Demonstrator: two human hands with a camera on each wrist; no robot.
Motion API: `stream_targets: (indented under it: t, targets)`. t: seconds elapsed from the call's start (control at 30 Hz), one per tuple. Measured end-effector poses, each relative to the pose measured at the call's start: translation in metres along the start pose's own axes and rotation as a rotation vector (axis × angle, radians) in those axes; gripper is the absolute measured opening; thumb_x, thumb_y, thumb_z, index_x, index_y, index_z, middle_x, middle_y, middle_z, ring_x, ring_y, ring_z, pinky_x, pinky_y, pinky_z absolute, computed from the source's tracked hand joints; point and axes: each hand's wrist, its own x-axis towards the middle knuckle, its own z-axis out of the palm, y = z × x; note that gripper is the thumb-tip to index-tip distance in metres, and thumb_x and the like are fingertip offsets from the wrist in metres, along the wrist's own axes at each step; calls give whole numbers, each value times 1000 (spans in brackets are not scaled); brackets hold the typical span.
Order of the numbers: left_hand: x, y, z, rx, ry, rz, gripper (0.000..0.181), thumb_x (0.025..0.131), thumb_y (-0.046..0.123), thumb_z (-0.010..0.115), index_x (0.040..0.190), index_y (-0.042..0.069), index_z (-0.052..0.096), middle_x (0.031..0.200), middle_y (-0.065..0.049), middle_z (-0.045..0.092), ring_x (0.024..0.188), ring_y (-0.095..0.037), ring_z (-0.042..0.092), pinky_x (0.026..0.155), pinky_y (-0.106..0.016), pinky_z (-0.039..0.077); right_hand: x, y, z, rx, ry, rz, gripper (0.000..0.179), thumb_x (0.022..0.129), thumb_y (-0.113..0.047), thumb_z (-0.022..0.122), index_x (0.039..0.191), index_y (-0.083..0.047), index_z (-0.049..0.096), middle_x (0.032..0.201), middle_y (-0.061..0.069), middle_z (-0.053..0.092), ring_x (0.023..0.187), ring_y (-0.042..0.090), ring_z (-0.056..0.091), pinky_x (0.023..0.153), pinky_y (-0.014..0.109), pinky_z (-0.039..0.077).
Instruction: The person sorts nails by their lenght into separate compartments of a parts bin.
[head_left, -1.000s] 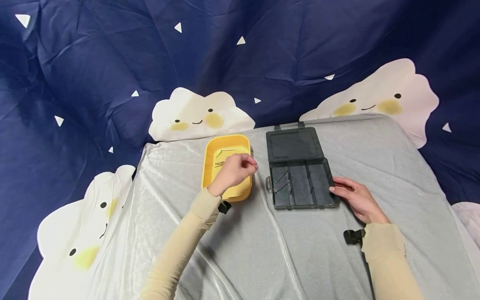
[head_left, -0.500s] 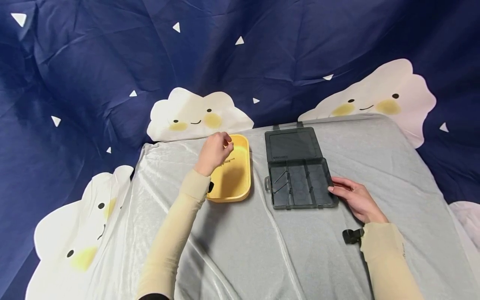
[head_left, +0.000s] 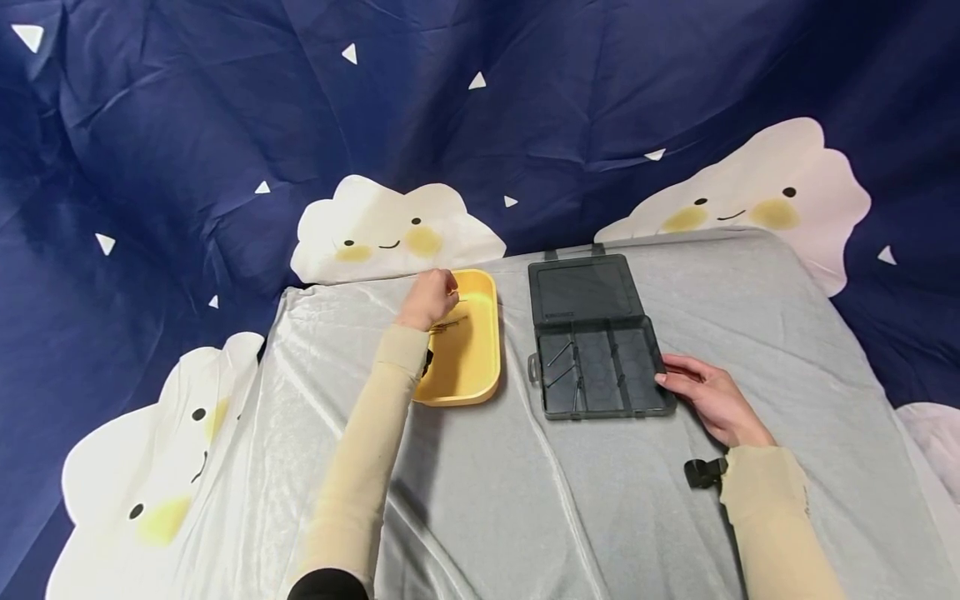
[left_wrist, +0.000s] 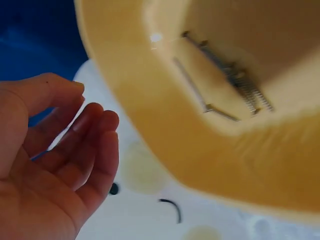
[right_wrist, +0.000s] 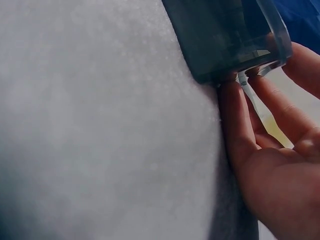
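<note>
My left hand hovers over the far left part of a yellow tray, fingers loosely bent. Its palm and fingertips show nothing held in the left wrist view. Several long metal screws lie in that tray, two of them apart from a small bunch. To the right, a dark see-through compartment box lies with its lid folded back. Slim metal screws lie in its left compartment. My right hand holds the box's right edge, thumb and fingertips against the wall.
Grey velvety cloth covers the table, with a few raised folds in front. Behind hangs a dark blue curtain printed with clouds and triangles. The box's latch sticks out on its left side, towards the tray.
My left hand has moved left and away from me, from over the tray's right rim to its far left side, uncovering the tray's near part. My right hand stays at the box.
</note>
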Motion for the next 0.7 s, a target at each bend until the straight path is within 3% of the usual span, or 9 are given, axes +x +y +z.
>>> stream_targets:
  t: [0.1,0.3,0.4,0.43,0.5,0.57,0.63,0.7]
  targets:
    - [5,-5,10,38,-40,-15,20,87,5,59,103,-2,68,104,-16,69,99,-30,65,89,-38,52,0,0,0,9,-1,-11,72,91,-27,68,146,4,33,107,-23,54,95,-14,55,82,10,49]
    - [9,-14,28,90,-114,-55,18,83,1,59,95,1,73,105,-13,72,102,-29,65,92,-37,52,0,1,0,-11,-2,-6,73,91,-30,68,147,2,34,110,-22,53,96,-15,55,83,10,49]
    - [10,-15,34,85,-154,-90,15,85,3,58,90,2,73,100,-12,72,94,-27,65,86,-36,53,-1,2,0,-21,-2,-8,73,90,-31,68,147,1,34,112,-20,53,97,-15,54,84,10,49]
    - [10,-16,35,83,-162,-99,13,86,5,59,80,4,71,89,-10,71,84,-25,64,77,-33,53,0,2,0,-18,-2,-11,73,90,-31,68,147,1,34,112,-20,53,97,-15,54,84,10,49]
    - [11,-16,39,72,-178,-113,26,89,8,60,63,6,61,66,-5,62,64,-19,55,59,-28,47,0,2,-1,-7,-3,-16,73,90,-30,68,147,1,34,111,-21,53,97,-15,55,84,10,49]
    - [12,-15,42,72,-187,-114,39,89,6,58,53,11,45,53,1,42,53,-14,39,48,-23,33,0,2,-1,-1,-3,-21,72,90,-30,68,146,2,34,110,-22,53,97,-15,55,84,10,49]
    - [13,-15,45,86,-196,-102,49,87,4,58,51,15,29,51,4,22,52,-13,24,47,-23,20,0,2,-1,-3,-2,-22,72,91,-29,68,146,2,34,110,-23,53,98,-15,55,84,10,49]
    - [14,-14,47,102,-198,-91,46,83,-2,55,52,15,26,53,3,19,55,-15,24,50,-24,19,0,2,-1,-8,-1,-20,73,91,-30,68,147,2,34,112,-21,53,98,-15,54,84,10,49]
